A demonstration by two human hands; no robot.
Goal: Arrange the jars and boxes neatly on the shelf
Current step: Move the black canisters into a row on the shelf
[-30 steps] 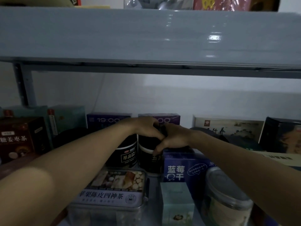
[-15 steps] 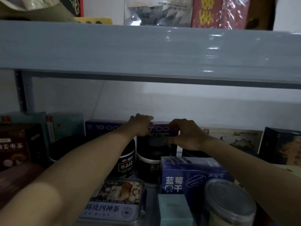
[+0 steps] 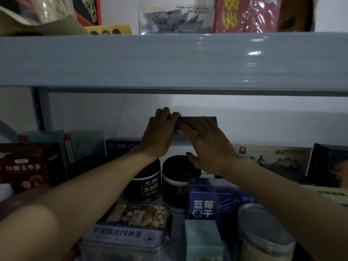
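A purple box (image 3: 199, 120) hangs in the air above the back row of the lower shelf. My left hand (image 3: 160, 134) grips its left end, fingers curled over the top edge. My right hand (image 3: 207, 147) lies across its front face with the thumb hooked beneath it, covering most of the box. A matching purple box (image 3: 122, 147) marked 19:00 stands at the back to the left. In front of it stand two black jars (image 3: 148, 183) (image 3: 177, 187), side by side under my forearms.
The grey upper shelf board (image 3: 169, 59) runs close overhead. Packed around are a blue box (image 3: 212, 202), a metal tin (image 3: 130, 228), a clear jar (image 3: 263, 230), a small teal box (image 3: 203, 240), a red-brown box (image 3: 24, 166), teal boxes (image 3: 84, 144) and a wide pale box (image 3: 273, 159).
Both hands rose from the black jars' lids to the right-hand purple box at the back, took hold of it, and lifted it clear of the row.
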